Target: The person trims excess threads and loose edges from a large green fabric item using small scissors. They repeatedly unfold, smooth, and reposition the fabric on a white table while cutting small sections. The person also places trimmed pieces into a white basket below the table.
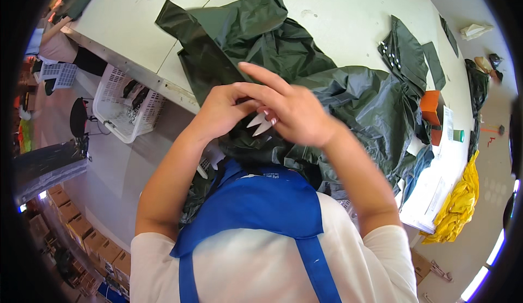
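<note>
A large piece of dark green, shiny fabric (253, 36) lies crumpled across the near side of the table and hangs over its edge toward my apron. My left hand (220, 109) is closed, with its thumb and fingers pinched together at the fabric; the exact fold between them is partly hidden. Over it reaches my right hand (302, 112), its index finger stretched out and its other fingers curled round small thread snips (261, 124). The snips' two pointed blades stick out below the palm, slightly apart, pointing toward my left forearm.
On the white table (338, 8), more dark green pieces (406, 55), an orange item (430, 107) and a green-ended roll (458, 135) lie to the right. Yellow fabric (457, 205) hangs at the right edge. A white basket (128, 104) stands lower left; another person's arm (54, 30) is far left.
</note>
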The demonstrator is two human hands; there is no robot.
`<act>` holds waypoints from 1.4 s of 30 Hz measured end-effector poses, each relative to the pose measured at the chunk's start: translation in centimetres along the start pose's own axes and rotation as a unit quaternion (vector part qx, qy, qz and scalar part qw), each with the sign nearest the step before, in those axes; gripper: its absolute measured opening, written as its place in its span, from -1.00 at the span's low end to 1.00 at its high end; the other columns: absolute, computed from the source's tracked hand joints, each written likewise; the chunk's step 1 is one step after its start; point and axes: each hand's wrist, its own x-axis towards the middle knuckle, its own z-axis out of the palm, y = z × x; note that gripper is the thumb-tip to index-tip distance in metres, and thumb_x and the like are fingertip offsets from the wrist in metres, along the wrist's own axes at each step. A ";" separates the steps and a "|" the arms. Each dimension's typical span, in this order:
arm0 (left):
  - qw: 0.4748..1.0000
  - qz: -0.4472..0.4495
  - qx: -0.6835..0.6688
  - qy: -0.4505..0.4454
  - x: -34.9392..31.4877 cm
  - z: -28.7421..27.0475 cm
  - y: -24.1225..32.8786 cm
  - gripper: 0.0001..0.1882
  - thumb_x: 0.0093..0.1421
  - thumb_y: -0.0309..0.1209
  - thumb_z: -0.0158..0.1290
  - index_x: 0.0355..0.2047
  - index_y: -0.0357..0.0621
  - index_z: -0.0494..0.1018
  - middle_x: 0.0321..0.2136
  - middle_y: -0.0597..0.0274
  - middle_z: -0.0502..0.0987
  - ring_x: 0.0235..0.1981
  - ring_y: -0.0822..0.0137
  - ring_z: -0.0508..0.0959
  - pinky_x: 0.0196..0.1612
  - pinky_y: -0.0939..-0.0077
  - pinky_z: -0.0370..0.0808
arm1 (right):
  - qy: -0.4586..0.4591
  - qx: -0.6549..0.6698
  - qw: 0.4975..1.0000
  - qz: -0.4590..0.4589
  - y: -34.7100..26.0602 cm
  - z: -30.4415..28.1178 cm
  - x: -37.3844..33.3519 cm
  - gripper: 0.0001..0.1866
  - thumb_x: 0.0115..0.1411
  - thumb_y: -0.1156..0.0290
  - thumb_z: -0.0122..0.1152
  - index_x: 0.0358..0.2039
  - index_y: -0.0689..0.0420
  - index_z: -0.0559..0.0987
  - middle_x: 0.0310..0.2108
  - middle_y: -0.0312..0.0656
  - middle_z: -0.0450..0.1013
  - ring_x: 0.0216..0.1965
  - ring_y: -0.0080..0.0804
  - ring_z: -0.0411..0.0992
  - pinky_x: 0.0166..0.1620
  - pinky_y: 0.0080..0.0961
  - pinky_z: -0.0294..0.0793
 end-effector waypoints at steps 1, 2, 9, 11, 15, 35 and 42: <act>0.999 0.016 0.028 -0.029 0.0 -0.1 0.7 -0.82 0.11 -0.46 0.10 -0.28 -0.24 0.55 -0.46 0.18 0.60 -0.41 0.46 0.56 -0.28 0.58 0.46 | -0.100 0.027 0.995 -0.006 0.6 -1.1 0.8 -0.35 -0.10 0.66 0.15 0.09 0.03 0.36 0.00 -0.16 0.39 -0.25 -0.14 0.50 -0.31 -0.37 0.52; 0.997 0.065 0.048 -0.013 0.2 -0.2 0.7 -0.84 0.10 -0.49 0.07 -0.29 -0.23 0.54 -0.49 0.18 0.59 -0.47 0.40 0.54 -0.33 0.53 0.45 | -0.125 -0.002 0.992 -0.017 1.1 -1.6 1.7 -0.34 -0.10 0.63 0.16 0.10 0.02 0.34 -0.04 -0.18 0.40 -0.27 -0.15 0.50 -0.31 -0.35 0.51; 0.944 0.112 0.198 -0.240 -2.2 -5.4 0.2 -0.84 0.05 -0.39 0.16 -0.34 -0.12 0.55 -0.30 0.33 0.56 -0.27 0.35 0.50 0.14 0.23 0.23 | -0.222 -0.075 0.972 -0.019 2.5 -3.9 2.8 -0.78 -0.05 0.56 0.21 -0.32 0.13 0.49 -0.34 -0.17 0.38 -0.35 -0.12 0.43 -0.33 -0.28 0.42; 0.921 0.050 0.286 -0.259 -3.1 -6.2 -0.2 -0.88 0.04 -0.38 0.17 -0.38 -0.06 0.56 -0.27 0.35 0.54 -0.16 0.30 0.49 0.32 -0.08 -0.21 | -0.209 -0.049 0.976 -0.021 2.5 -4.1 2.9 -0.81 -0.04 0.55 0.21 -0.34 0.15 0.50 -0.35 -0.18 0.38 -0.37 -0.13 0.43 -0.33 -0.29 0.42; 0.926 0.056 0.254 -0.273 -2.6 -7.4 -0.5 -0.90 0.04 -0.40 0.16 -0.44 -0.12 0.55 -0.44 0.30 0.53 -0.30 0.25 0.53 0.32 -0.13 -0.16 | -0.196 -0.017 0.980 -0.016 1.5 -4.6 2.7 -0.77 -0.08 0.61 0.19 -0.34 0.13 0.54 -0.41 -0.20 0.36 -0.42 -0.18 0.43 -0.37 -0.34 0.42; 0.971 0.159 0.179 -0.008 -3.3 -1.6 5.2 -0.91 0.06 -0.49 0.09 -0.46 -0.27 0.54 -0.59 0.10 0.50 -0.52 0.15 0.49 -0.43 0.34 0.39 | 0.010 -0.008 0.998 -0.065 -1.1 -1.6 -0.3 -0.69 -0.30 0.71 0.22 -0.43 0.20 0.51 -0.50 -0.20 0.40 -0.48 -0.28 0.43 -0.48 -0.45 0.43; 0.965 0.170 0.201 -0.001 -4.1 -0.8 5.5 -0.92 0.07 -0.46 0.07 -0.49 -0.20 0.52 -0.60 0.17 0.46 -0.50 0.15 0.48 -0.36 0.32 0.32 | 0.028 -0.033 0.994 -0.098 -1.7 -1.8 -0.7 -0.72 -0.27 0.62 0.28 -0.44 0.18 0.52 -0.50 -0.18 0.39 -0.50 -0.24 0.41 -0.48 -0.43 0.41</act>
